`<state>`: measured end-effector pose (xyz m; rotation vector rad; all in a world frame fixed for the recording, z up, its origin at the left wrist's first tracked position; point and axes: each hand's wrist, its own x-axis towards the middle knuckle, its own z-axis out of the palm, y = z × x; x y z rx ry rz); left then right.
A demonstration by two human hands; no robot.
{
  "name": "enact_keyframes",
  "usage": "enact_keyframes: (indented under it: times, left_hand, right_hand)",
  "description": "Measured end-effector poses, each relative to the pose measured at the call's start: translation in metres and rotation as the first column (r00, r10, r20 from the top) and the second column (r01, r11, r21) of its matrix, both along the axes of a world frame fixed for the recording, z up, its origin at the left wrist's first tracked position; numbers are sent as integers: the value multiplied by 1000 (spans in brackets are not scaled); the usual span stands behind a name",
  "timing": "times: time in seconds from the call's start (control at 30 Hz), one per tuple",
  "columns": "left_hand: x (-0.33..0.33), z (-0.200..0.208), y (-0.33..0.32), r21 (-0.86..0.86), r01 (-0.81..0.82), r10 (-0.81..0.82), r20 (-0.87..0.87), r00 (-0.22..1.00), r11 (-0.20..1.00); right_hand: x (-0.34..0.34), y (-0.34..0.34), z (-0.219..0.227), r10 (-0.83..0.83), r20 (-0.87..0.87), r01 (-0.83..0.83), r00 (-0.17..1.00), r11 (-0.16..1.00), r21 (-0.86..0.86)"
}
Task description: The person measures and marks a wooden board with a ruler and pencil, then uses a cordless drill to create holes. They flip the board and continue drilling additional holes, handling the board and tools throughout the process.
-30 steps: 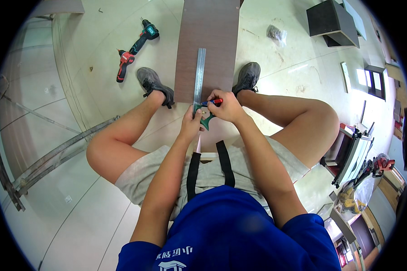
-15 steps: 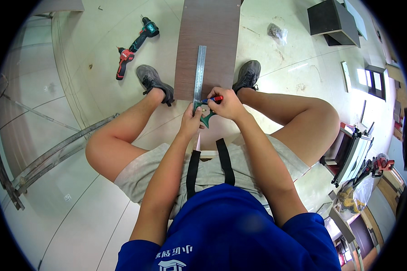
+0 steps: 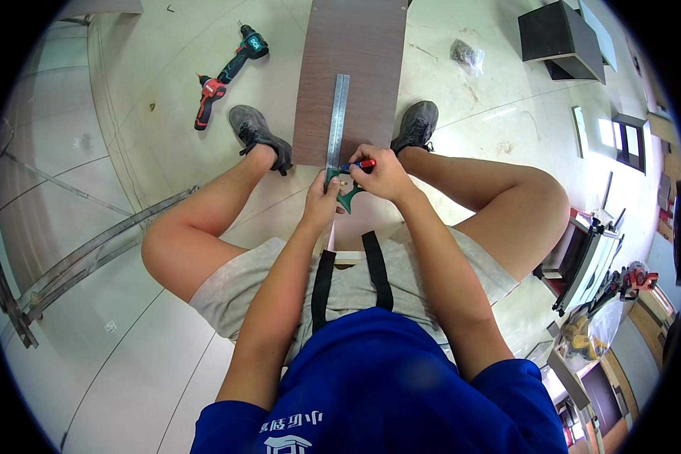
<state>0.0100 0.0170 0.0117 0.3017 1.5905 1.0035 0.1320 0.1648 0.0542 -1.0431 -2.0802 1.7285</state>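
Two grips unchanged | left hand [image 3: 321,199]: square [image 3: 339,117] | right hand [image 3: 384,176]: pen [image 3: 366,163]

The board [image 3: 371,83] stretches out before the person [image 3: 386,371], near end between two shoes [image 3: 257,132], a square [image 3: 338,117] lying on it; on their left I see two drills [image 3: 253,47] on the floor [image 3: 166,163], on their right a bag [image 3: 467,57], then a box [image 3: 554,36].

The pen [image 3: 365,164] is red and blue — the ruler [image 3: 338,117] silver, green-handled.
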Motion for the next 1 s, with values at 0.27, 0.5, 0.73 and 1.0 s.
enact_keyframes:
  times: [0.27,0.5,0.73,1.0]
  left_hand:
    - [-2,3,0,-2,-3,3,19,1000,1000]
    - [-2,2,0,-8,4,-4,10,1000,1000]
    - [-4,-3,-3,17,18,-18,6,1000,1000]
    - [-4,-2,-2,26,21,-21,3,1000,999]
  right_hand:
    - [1,-1,-1,32,-22,-32,999,999,4]
    - [1,0,3,16,-10,-16,1000,999,-35]
    - [2,1,-1,38,-7,-39,999,998,-51]
    - [-4,19,-5,33,-72,-29,997,998,56]
